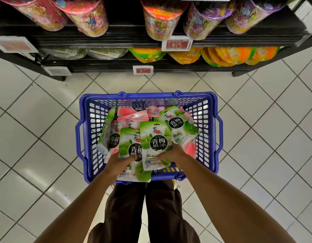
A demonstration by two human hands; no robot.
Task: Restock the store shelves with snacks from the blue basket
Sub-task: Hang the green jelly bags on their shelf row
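Two green pouches are in your hands, both just above the blue basket (148,94). Your left hand (119,163) grips the first green pouch (129,146) at its lower edge, with the fingers curled onto the printed front. Your right hand (171,152) pinches the second green pouch (154,137) at its lower right part, and its fingertips (158,157) lie on the front side. The second green pouch overlaps the right edge of the first one. Both stand nearly upright, with the round black label facing you.

The blue basket stands on the white tiled floor (46,120), just in front of your legs in dark trousers (160,207). Inside it lie more snacks. A third green pouch (179,123) leans to the right behind your right hand. Pink pouches (132,116) lie in a pile under and behind the green ones. One more pouch with a green edge (111,137) leans near the left wall of the basket.

Beyond the basket are the black store shelves. The lower shelf (107,67) carries orange and yellow packs (221,57) on the right and pale green packs (85,53) on the left. The upper shelf (99,41) holds colourful round tubs (160,20). Price tags (143,69) hang on the shelf edges, and their numbers are too blurred to read.
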